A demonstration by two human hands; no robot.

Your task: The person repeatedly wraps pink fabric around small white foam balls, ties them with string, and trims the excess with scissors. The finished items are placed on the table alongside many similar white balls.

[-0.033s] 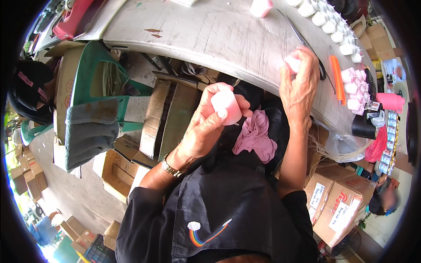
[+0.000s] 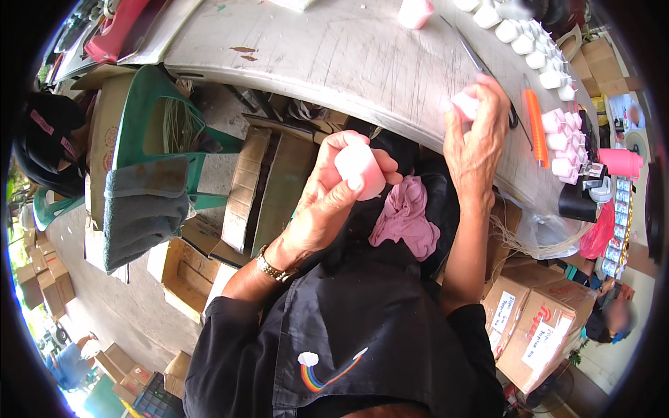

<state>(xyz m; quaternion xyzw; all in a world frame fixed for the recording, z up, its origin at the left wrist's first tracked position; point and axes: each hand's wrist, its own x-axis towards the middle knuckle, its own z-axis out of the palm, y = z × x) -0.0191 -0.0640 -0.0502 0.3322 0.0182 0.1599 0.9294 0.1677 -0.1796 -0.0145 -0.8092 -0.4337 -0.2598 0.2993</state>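
In front of my chest, my left hand (image 2: 327, 205) is closed round a pink-and-white candle (image 2: 361, 171), its thumb pressed on the side. Over the table's near edge, my right hand (image 2: 481, 125) grips a second pale pink candle (image 2: 465, 106) between thumb and fingers. Just beyond that hand lie long, pointed scissors (image 2: 465, 43), partly hidden by its fingers. Another pink candle (image 2: 416, 12) stands on the table (image 2: 327, 49) farther off. To the right are an orange box cutter (image 2: 535, 125) and a cluster of pink candles (image 2: 563, 143).
Rows of white candles (image 2: 526, 45) line the table's far right. A pink cloth (image 2: 405, 219) lies below the table edge between my arms. On the left stand a green chair (image 2: 139, 111) with a grey towel (image 2: 145, 216) and an open carton (image 2: 258, 188). Taped cartons (image 2: 547, 327) sit at lower right.
My right hand has tilted very slightly with its candle. The left hand and the things on the table look the same.
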